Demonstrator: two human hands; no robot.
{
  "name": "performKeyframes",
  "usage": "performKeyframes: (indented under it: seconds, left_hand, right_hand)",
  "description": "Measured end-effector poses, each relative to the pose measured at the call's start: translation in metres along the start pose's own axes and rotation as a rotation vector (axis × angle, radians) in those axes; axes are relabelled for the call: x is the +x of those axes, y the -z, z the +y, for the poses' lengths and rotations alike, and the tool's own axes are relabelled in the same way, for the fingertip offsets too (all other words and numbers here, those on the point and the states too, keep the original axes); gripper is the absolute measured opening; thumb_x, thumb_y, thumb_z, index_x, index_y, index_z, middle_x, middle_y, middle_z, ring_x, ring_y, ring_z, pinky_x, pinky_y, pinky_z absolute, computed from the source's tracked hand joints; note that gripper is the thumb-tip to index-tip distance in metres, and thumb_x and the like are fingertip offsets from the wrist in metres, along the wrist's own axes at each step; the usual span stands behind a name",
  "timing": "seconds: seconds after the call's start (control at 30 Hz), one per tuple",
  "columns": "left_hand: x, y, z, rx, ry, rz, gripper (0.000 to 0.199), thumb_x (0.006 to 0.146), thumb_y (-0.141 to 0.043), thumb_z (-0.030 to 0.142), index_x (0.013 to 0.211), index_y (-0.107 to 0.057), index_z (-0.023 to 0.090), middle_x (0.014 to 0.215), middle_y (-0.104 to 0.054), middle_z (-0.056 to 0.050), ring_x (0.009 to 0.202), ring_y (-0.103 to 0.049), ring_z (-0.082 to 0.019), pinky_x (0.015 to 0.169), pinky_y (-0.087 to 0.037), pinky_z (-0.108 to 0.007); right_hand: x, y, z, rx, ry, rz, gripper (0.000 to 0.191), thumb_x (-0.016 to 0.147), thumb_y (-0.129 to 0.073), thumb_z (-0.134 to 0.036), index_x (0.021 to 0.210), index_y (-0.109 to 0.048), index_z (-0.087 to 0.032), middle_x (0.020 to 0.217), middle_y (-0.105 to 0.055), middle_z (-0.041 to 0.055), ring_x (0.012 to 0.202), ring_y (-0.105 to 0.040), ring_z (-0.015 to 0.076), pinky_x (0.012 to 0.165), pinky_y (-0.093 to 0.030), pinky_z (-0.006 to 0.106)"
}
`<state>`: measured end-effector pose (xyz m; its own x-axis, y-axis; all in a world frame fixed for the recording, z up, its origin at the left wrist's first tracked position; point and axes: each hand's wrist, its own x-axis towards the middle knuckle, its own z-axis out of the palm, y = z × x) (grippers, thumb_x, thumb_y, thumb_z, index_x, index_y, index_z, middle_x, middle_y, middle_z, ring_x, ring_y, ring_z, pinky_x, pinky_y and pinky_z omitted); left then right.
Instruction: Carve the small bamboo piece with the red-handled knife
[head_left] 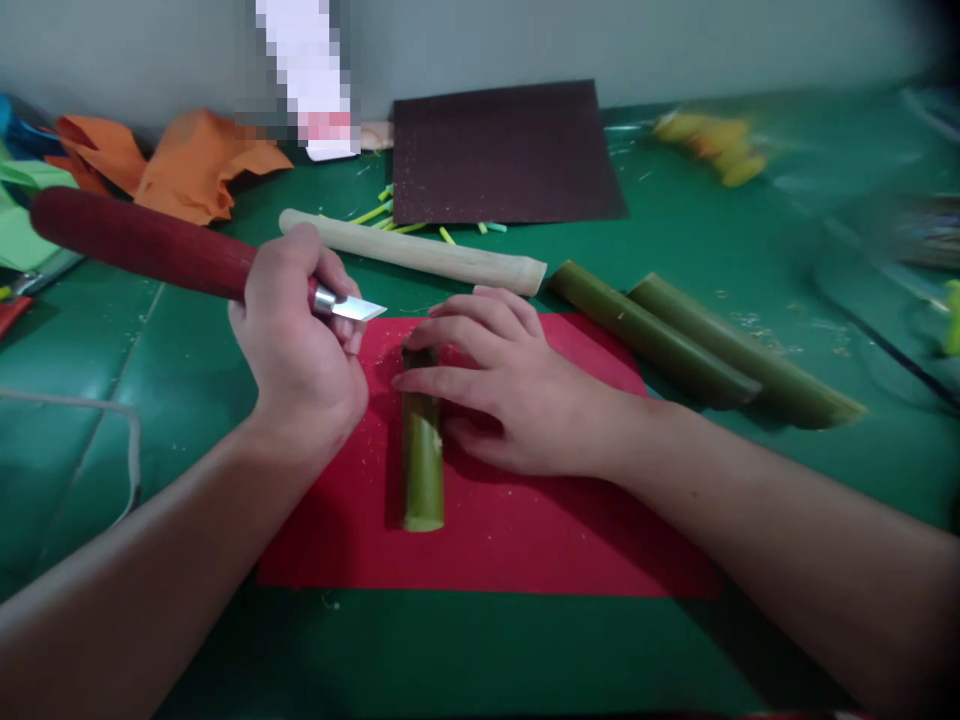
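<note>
My left hand (289,335) is closed around a carving knife (142,245) with a thick red handle. Its short slanted blade points right, in the air just left of my right hand. A short green bamboo piece (423,470) lies lengthwise on a red sheet (555,540), its cut end towards me. My right hand (502,380) holds the bamboo's far part from the right side, fingers bent over it, so that far end is partly hidden. Blade and bamboo are apart.
Behind the red sheet lies a pale peeled stick (420,255). Two green bamboo lengths (660,335) rest to the right. Farther back are a dark brown sheet (502,155), crumpled orange paper (187,165) and a blurred yellow item (709,145). Small shavings dot the green table (480,655).
</note>
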<state>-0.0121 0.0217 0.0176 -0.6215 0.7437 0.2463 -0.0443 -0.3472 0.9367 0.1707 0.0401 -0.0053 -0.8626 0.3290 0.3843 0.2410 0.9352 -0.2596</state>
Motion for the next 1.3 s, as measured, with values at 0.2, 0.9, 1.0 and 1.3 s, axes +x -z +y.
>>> performKeyframes:
  seconds: [0.2,0.9,1.0,1.3]
  left_hand:
    - [-0.001,-0.005,0.016,-0.071,0.011,-0.016,0.032,0.082,-0.054,0.019,0.051,-0.047,0.021,0.057,-0.033,0.001,0.04,-0.029,-0.008,0.038,-0.011,-0.031]
    - [-0.001,-0.009,0.025,-0.107,-0.004,-0.138,0.034,0.084,-0.055,0.015,0.051,-0.05,0.019,0.053,-0.042,0.002,0.034,-0.029,-0.006,0.034,-0.011,-0.031]
    - [0.0,-0.007,0.022,-0.048,-0.019,-0.183,0.032,0.081,-0.061,0.018,0.051,-0.052,0.019,0.051,-0.041,0.002,0.034,-0.033,-0.006,0.033,-0.016,-0.03]
    - [-0.015,0.005,0.003,0.27,-0.005,-0.339,0.037,0.086,-0.07,0.025,0.051,-0.056,0.022,0.048,-0.044,0.004,0.042,-0.034,-0.008,0.042,-0.032,-0.026]
  right_hand:
    - [-0.001,0.0,0.0,-0.055,0.001,0.005,0.046,0.085,-0.065,-0.025,0.13,-0.066,-0.022,0.147,-0.061,0.0113,0.145,-0.045,0.0352,0.123,-0.022,0.059]
    - [-0.001,0.006,0.004,-0.033,-0.034,0.025,0.032,0.094,-0.058,-0.024,0.12,-0.075,-0.013,0.113,-0.075,0.013,0.099,-0.058,0.0273,0.083,-0.043,0.042]
    - [-0.004,0.008,0.006,-0.007,-0.077,0.04,0.031,0.095,-0.061,-0.034,0.11,-0.077,-0.012,0.096,-0.075,0.0116,0.088,-0.057,0.0245,0.081,-0.044,0.039]
    - [0.0,0.008,-0.004,-0.077,-0.174,0.0,0.035,0.096,-0.054,-0.034,0.103,-0.079,-0.009,0.091,-0.07,0.0144,0.081,-0.057,0.0251,0.074,-0.041,0.038]
